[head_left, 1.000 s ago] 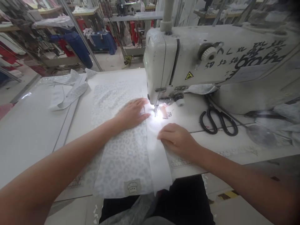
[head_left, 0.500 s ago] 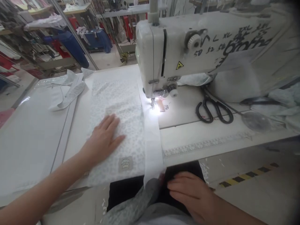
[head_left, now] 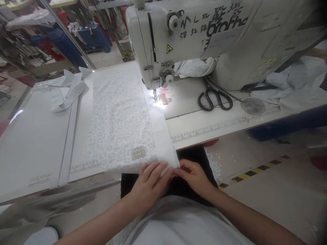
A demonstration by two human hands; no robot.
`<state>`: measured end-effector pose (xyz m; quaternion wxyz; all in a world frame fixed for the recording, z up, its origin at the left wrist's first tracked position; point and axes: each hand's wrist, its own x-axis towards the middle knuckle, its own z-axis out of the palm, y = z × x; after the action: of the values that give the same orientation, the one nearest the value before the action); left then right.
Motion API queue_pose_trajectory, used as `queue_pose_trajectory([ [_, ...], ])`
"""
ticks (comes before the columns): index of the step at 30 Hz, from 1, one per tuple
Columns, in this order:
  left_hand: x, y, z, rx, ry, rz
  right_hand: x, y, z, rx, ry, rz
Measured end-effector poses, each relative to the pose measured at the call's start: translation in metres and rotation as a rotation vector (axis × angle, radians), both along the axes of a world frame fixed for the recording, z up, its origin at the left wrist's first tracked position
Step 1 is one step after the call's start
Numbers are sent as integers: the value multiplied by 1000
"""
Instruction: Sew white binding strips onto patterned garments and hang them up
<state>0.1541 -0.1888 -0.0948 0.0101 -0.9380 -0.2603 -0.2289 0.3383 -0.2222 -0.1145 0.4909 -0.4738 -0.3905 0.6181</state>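
Pale leopard-print fabric (head_left: 120, 119) with a small grey label (head_left: 138, 152) lies flat on the table, left of the sewing machine (head_left: 150, 41). A plain white band (head_left: 161, 131) runs along its right edge, from the lit presser foot (head_left: 155, 95) to the table's front edge. My left hand (head_left: 150, 183) is at the band's lower end, its fingers closed on the fabric edge. Beside it, my right hand (head_left: 192, 175) pinches the band's lower right corner. The fingertips of both hands nearly meet there.
Black-handled scissors (head_left: 216, 99) lie right of the needle area, near a round translucent object (head_left: 253, 106). A printed ruler (head_left: 209, 129) follows the front edge. Fabric scraps (head_left: 73, 92) sit at the back left, and crumpled fabric (head_left: 293, 85) lies far right.
My left hand has come off the flat fabric, down and right to the band's end. My right hand has moved up to pinch the band there. The view has shifted.
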Motion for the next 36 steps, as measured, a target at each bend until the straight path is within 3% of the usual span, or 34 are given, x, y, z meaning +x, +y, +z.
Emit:
queue_pose_trajectory([
  [4,12,5,10,0,-55,7,8,-7,6,-4,-37,7],
  [14,13,13,28,-137,-105,-128,11,-13,15,59,-142,61],
  [23,16,14,27,-107,-41,-157,10,-13,24,10,-111,57],
  [31,27,11,23,-114,-102,-116,14,-15,16,19,72,100],
  [33,29,11,23,-146,-110,-111,17,-14,18,69,-60,99],
  [36,30,10,23,-162,-125,-101,25,-9,27,334,-463,8],
])
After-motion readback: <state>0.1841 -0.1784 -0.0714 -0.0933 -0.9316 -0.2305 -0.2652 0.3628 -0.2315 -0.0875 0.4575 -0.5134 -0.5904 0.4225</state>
